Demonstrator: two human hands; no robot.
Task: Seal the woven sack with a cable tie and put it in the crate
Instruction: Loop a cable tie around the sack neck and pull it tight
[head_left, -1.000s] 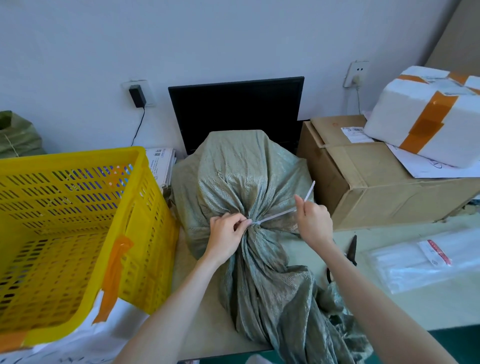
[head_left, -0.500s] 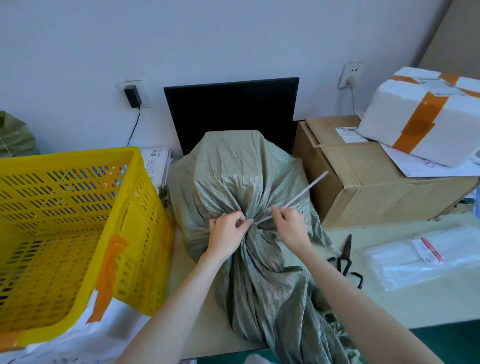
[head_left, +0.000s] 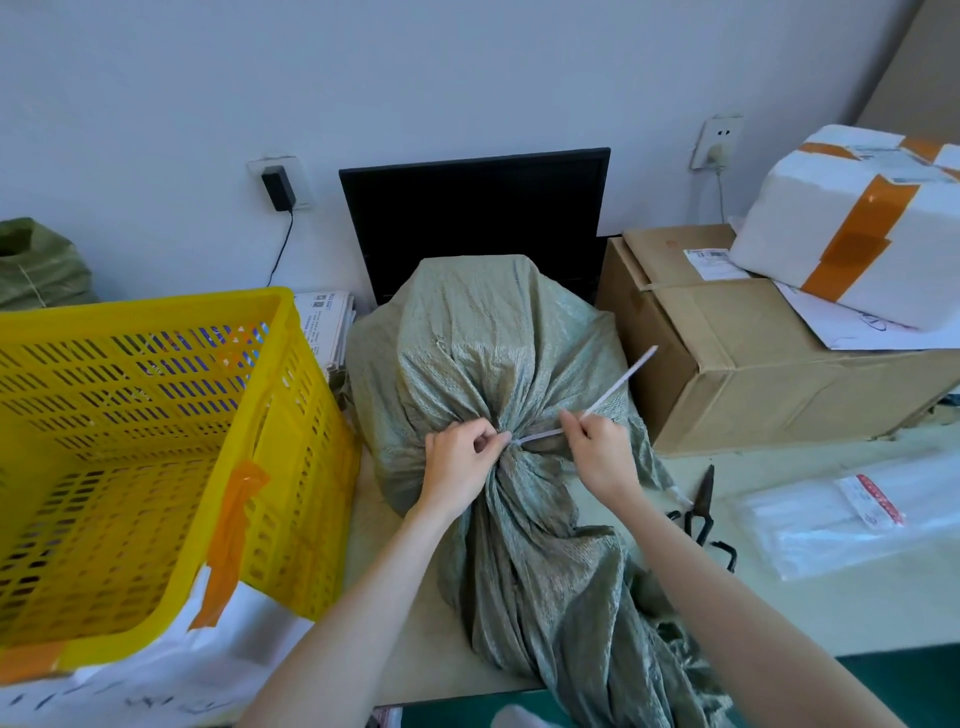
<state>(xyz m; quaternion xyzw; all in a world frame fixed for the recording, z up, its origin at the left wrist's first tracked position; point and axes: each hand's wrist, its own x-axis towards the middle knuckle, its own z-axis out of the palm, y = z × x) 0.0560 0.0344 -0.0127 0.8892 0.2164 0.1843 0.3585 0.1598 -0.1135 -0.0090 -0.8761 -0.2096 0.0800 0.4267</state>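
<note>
one grey-green woven sack (head_left: 498, 353) lies on the table (head_left: 831, 618), in the middle of the view. its full body points to 12 o'clock and its loose, wrinkled neck runs down to 6 o'clock and hangs over the near table edge. one white cable tie (head_left: 618, 384) goes around the gathered neck; its free tail sticks out toward 2 o'clock, over the sack.

two hands are at the gathered neck. the left hand (head_left: 460, 462) is at the 9 o'clock side of the knot point, its fingers curled and pinching the sack cloth where the tie closes. the right hand (head_left: 597, 452) is at the 3 o'clock side, its thumb and fingers pinching the tie strap close to the neck. the two hands are near each other, with a short piece of the strap between them.

one yellow crate (head_left: 156, 457) with slotted walls stands at 9 o'clock of the sack, just beside it, with orange tape on its corner. at 3 o'clock lie one pair of black scissors (head_left: 704, 509) and one clear plastic bag (head_left: 857, 519). at 1 o'clock stands one cardboard box (head_left: 753, 374), with one white foam box (head_left: 857, 223) with orange tape on top of it. one black monitor (head_left: 475, 218) stands behind the sack at 12 o'clock, against a pale wall (head_left: 415, 78) with two sockets. the table top is pale green.
</note>
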